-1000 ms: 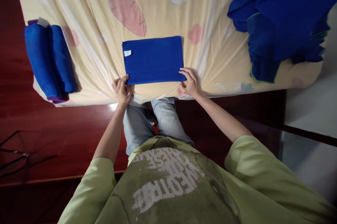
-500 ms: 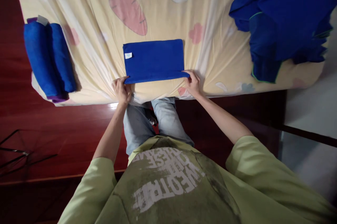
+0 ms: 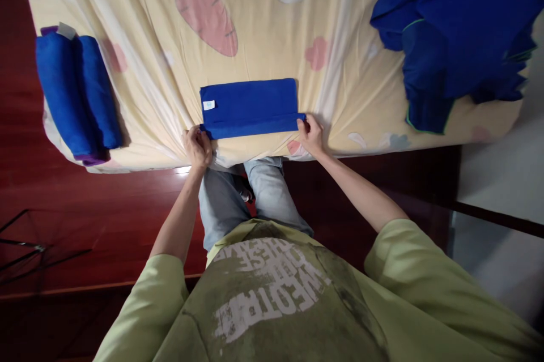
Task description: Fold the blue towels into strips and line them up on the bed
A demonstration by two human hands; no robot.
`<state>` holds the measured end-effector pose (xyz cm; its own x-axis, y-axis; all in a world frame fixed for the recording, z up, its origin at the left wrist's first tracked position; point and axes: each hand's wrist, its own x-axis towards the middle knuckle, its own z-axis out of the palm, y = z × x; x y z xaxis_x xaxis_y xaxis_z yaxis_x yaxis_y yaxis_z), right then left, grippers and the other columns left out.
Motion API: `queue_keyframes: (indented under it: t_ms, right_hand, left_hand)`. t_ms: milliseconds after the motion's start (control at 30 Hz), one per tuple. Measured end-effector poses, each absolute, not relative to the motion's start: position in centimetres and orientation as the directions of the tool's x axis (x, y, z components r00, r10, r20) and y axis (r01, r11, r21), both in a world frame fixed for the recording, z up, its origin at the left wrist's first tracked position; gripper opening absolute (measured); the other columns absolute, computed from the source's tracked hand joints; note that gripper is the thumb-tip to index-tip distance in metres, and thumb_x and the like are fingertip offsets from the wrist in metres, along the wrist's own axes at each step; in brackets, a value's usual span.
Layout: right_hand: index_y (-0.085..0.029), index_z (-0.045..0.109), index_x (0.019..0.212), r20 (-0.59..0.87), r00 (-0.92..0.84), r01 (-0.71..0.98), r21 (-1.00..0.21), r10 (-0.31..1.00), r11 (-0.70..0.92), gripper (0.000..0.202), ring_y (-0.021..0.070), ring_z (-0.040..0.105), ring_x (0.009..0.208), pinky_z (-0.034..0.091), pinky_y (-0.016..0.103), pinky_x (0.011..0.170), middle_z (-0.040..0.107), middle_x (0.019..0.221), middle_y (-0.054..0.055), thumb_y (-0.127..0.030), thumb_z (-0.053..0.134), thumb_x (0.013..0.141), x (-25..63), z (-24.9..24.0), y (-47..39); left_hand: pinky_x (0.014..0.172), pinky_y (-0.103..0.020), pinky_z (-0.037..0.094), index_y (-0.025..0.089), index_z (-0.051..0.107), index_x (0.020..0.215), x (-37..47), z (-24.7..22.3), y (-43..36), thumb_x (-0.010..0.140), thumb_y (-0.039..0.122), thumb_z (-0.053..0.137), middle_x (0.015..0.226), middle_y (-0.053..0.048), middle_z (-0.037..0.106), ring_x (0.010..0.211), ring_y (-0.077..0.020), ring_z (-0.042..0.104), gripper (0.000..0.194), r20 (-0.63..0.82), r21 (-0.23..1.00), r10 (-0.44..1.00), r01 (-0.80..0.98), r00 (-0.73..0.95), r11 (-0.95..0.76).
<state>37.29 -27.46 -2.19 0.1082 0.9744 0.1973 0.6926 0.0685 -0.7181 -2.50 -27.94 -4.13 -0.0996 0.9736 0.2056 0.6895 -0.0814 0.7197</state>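
Note:
A blue towel, folded into a flat rectangle, lies near the front edge of the bed. Its near long edge is turned over into a narrow rolled strip, and a small white label shows at its left side. My left hand pinches the strip's left end, with the fingers curled. At the right end, my right hand grips the same strip between thumb and fingers.
Two rolled blue towels with purple edging lie side by side at the bed's left. A loose blue cloth heap sits on the right. The patterned bedsheet is wrinkled. A dark thin-legged stand is on the floor at left.
The towel's near edge has been rolled over into a wider strip. Its far edge has come nearer to me, while both hands keep almost the same place.

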Motion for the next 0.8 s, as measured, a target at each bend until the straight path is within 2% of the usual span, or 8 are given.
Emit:
queue_keyframes:
  t_ms: [100,367,533,667,800]
  right_hand:
    - [-0.022,0.066,0.096,0.193,0.121,0.687,-0.725,0.974,0.058,0.056,0.0208,0.066,0.066,0.061,0.037,0.073,0.063,0.067,0.003,-0.07,0.038,0.101,37.1,-1.9,-27.4]
    - [-0.022,0.065,0.095,0.193,0.112,0.691,-0.72,0.975,0.063,0.059,0.0186,0.063,0.06,0.059,0.034,0.067,0.059,0.062,0.001,-0.073,0.034,0.101,36.8,-1.0,-27.3]
    - [-0.022,0.065,0.095,0.167,0.106,0.674,-0.737,0.98,0.052,0.059,0.0186,0.063,0.063,0.059,0.035,0.07,0.06,0.065,0.001,-0.072,0.035,0.101,36.9,-1.3,-27.1]
    - [-0.022,0.066,0.095,0.151,0.118,0.663,-0.748,0.982,0.036,0.057,0.0191,0.063,0.064,0.059,0.036,0.073,0.061,0.067,0.002,-0.071,0.038,0.101,36.9,-1.7,-27.0]
    - [-0.022,0.066,0.096,0.146,0.112,0.663,-0.748,0.983,0.035,0.055,0.0198,0.064,0.067,0.059,0.037,0.075,0.062,0.069,0.003,-0.07,0.039,0.101,36.9,-1.7,-27.0]
  left_hand:
    - [0.088,-0.043,0.047,0.021,0.059,0.121,-2.4,-4.2,-28.0,0.105,0.042,0.049,0.098,-0.008,0.055,0.099,-0.024,0.062,0.028,0.294,0.69,0.939,0.72,-0.178,-0.079]
    - [0.085,-0.044,0.047,0.017,0.064,0.112,-2.2,-3.5,-28.1,0.109,0.043,0.041,0.089,-0.009,0.063,0.092,-0.0217,0.059,0.035,0.394,0.624,0.916,0.753,-0.074,-0.207]
    - [0.084,-0.045,0.048,0.02,0.068,0.115,-2.0,-3.0,-27.9,0.109,0.047,0.038,0.08,-0.007,0.06,0.086,-0.0221,0.06,0.041,0.393,0.61,0.917,0.767,-0.074,-0.199]
    - [0.085,-0.047,0.05,0.022,0.07,0.116,-1.9,-2.9,-27.8,0.107,0.053,0.037,0.077,-0.007,0.058,0.087,-0.0245,0.062,0.046,0.355,0.625,0.929,0.765,-0.101,-0.155]
    - [0.088,-0.05,0.05,0.024,0.07,0.119,-1.9,-3.0,-27.8,0.107,0.052,0.037,0.079,-0.007,0.058,0.089,-0.0262,0.063,0.045,0.337,0.632,0.935,0.762,-0.107,-0.141]
